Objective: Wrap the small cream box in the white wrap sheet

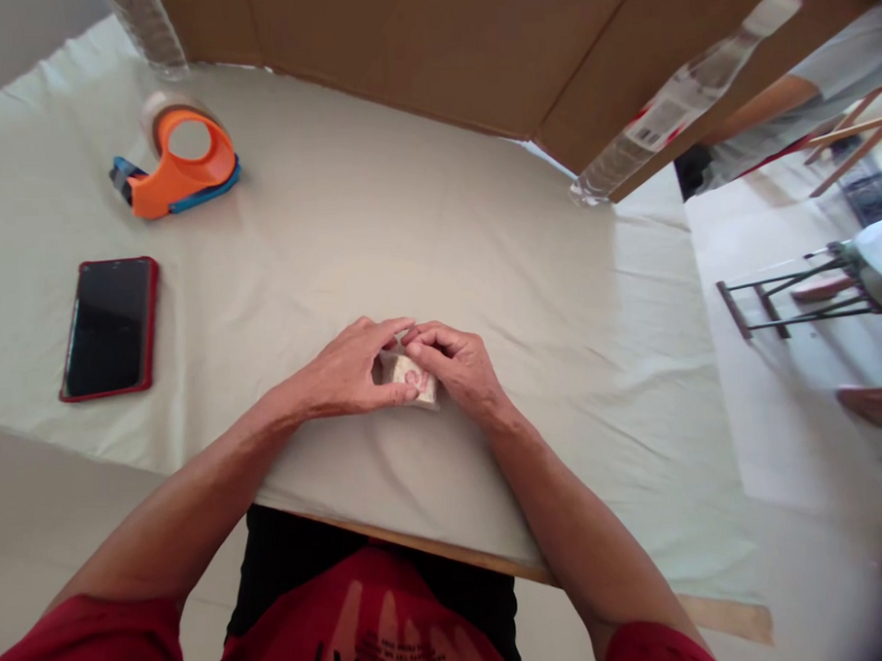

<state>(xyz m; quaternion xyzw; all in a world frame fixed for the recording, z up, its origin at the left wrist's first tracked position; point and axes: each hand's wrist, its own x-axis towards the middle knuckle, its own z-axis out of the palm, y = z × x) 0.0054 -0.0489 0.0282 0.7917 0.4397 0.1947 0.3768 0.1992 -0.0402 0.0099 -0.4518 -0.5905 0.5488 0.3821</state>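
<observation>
Near the front edge of the table lies a small whitish block with red markings (412, 373), seemingly in clear wrapping; its exact kind I cannot make out. My left hand (359, 368) is curled around its left side, thumb along the near edge and fingers at the far edge. From the right, my right hand (457, 364) pinches at the block's far upper corner with thumb and forefinger. Both hands rest low over the cloth, their fingertips almost meeting. What the right fingertips pinch is too small to tell.
An orange tape dispenser (185, 166) and a red-cased phone (112, 327) lie to the left on the cloth-covered table (319, 219). Cardboard panels (414, 49) stand along the back, with a clear plastic bottle (666, 116) at the right. Other people and a folding stool (797, 300) are beyond.
</observation>
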